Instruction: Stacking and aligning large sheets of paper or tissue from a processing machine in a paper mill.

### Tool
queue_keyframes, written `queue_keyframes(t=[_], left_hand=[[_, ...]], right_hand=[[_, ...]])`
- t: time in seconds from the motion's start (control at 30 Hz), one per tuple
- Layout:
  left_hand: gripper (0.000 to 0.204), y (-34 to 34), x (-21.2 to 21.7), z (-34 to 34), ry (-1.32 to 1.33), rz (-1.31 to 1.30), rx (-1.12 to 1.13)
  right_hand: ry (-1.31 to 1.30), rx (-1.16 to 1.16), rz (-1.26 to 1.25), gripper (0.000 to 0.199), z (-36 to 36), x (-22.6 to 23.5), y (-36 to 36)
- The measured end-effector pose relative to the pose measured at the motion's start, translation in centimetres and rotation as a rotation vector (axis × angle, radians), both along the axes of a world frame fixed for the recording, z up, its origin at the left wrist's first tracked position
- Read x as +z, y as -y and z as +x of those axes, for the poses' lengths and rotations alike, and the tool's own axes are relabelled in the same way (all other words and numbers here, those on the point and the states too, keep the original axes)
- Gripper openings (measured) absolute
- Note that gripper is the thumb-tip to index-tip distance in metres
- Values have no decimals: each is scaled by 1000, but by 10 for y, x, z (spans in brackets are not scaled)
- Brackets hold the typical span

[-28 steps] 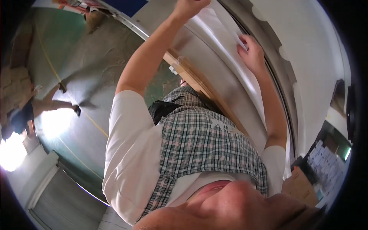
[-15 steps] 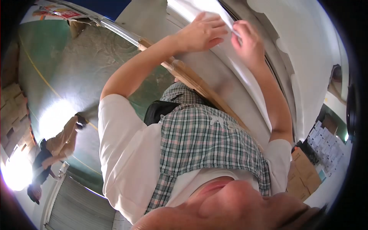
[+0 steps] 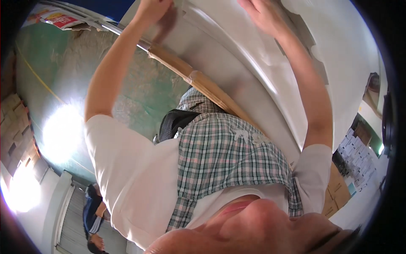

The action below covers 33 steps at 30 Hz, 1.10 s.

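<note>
Head view, one item at a time.

Left hand (image 3: 154,9): we see it raised to the top edge, closed on the torn edge of the pale protective film (image 3: 270,59); the fingertips are partly cut off by the rim.

Right hand (image 3: 264,15): we see it raised near the top edge, open, palm pressed flat on the same film, well apart from the left hand.

Pale protective film: we find it lying on the curved grey metal panel (image 3: 228,72), wrinkled, with ragged edges at the right.

Cardboard strip (image 3: 198,82): brown, it runs diagonally along the panel's lower edge, below both hands.

Checked apron (image 3: 228,161): green and white, worn over a white short-sleeved shirt (image 3: 131,178).

Green wall (image 3: 63,72): at left, with a bright glare patch.

Second person (image 3: 93,211): in dark clothes, lower left, far from our hands.

Stacked cardboard boxes (image 3: 15,127): at the left edge.
</note>
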<state>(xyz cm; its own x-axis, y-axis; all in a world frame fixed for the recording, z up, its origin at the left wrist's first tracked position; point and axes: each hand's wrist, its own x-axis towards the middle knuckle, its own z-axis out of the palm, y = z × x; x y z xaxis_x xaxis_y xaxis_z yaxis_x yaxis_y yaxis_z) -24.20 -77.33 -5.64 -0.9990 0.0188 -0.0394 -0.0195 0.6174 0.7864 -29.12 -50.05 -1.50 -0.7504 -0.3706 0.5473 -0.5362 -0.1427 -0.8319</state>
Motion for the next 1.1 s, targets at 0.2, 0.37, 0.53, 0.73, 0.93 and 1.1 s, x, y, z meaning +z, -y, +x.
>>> queue_keyframes(t=[0.2,0.37,0.53,0.73,0.93,1.1], left_hand=[[20,-22,-29,17,615,415,71],[17,-41,-39,16,721,419,41],[19,-23,-32,16,782,572,56],[28,50,-33,13,686,402,61],[28,12,47,-47,197,347,-86],[29,-92,102,-4,-603,-669,-520]], right_hand=[[786,217,773,44,-55,-18,20],[1071,486,937,50,-55,-4,34],[1066,546,610,52,-29,48,25],[679,519,1055,73,-17,30,87],[392,186,599,45,-23,25,0],[-41,-18,524,31,76,88,-72]])
